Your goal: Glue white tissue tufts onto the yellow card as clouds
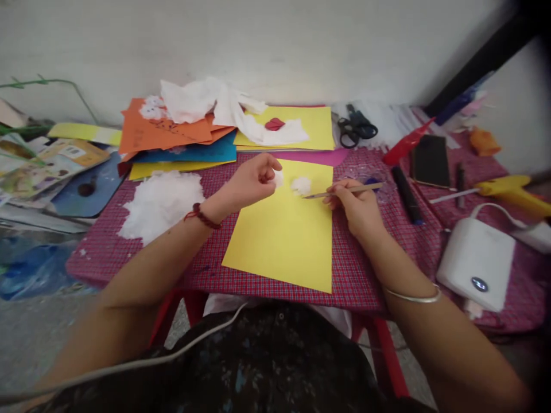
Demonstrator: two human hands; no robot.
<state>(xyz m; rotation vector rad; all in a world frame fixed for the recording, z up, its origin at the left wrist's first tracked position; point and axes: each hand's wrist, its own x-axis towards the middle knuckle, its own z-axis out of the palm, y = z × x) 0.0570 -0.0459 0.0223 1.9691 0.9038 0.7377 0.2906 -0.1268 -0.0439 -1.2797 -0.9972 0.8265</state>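
A yellow paper sheet (284, 241) lies on the checked cloth in front of me. A small white fluffy tuft (301, 184) rests on its upper part. My right hand (357, 209) grips a slim, pencil-like stick (365, 187), its pointed end over the paper just below the tuft. Above the sheet's upper left edge, my left hand (256, 180) is closed with fingers curled. A second white patch (279, 179) shows beside those fingers; whether they hold it I cannot tell. Left of my forearm lies a pile of white fluff (161, 203).
Orange paper (172, 135), blue sheets and white tissue (193, 100) are stacked at the back. Black scissors (356, 127), a red tube (407, 144), a black marker (407, 195), a yellow glue gun (512, 189) and a white power bank (477, 261) lie to the right.
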